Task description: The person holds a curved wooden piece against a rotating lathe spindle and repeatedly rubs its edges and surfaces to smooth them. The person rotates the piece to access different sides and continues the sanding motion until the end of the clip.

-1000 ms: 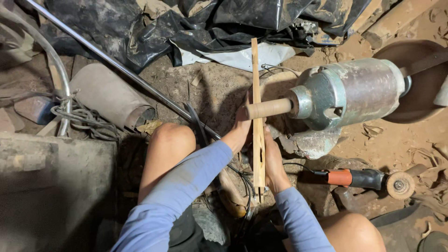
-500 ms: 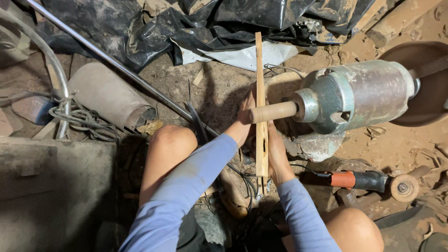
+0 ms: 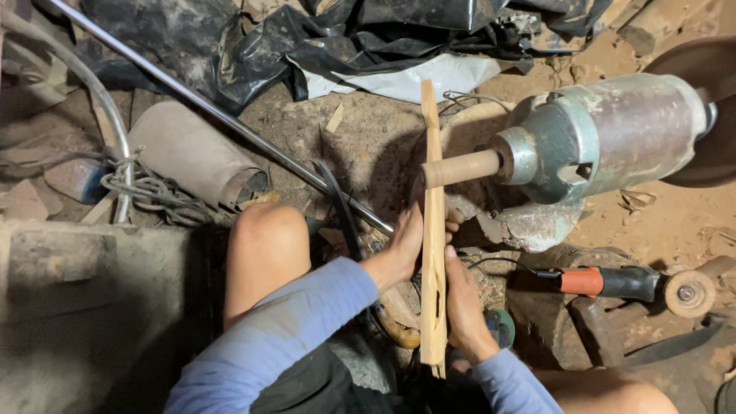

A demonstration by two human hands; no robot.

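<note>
While two hands (image 3: 429, 268) grip one wooden strip (image 3: 433, 253).

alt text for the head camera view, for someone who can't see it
Seen from above, a left hand and right hand hold a long wooden strip against the cylindrical drum of a motor. An angle grinder lies on the dirt floor.

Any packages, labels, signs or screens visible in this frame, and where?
No labels, signs or screens show.
The nearest to packaging: crumpled black plastic sheeting along the top, with a pale sheet under it, behind the wooden strip that the left hand and right hand hold.
</note>
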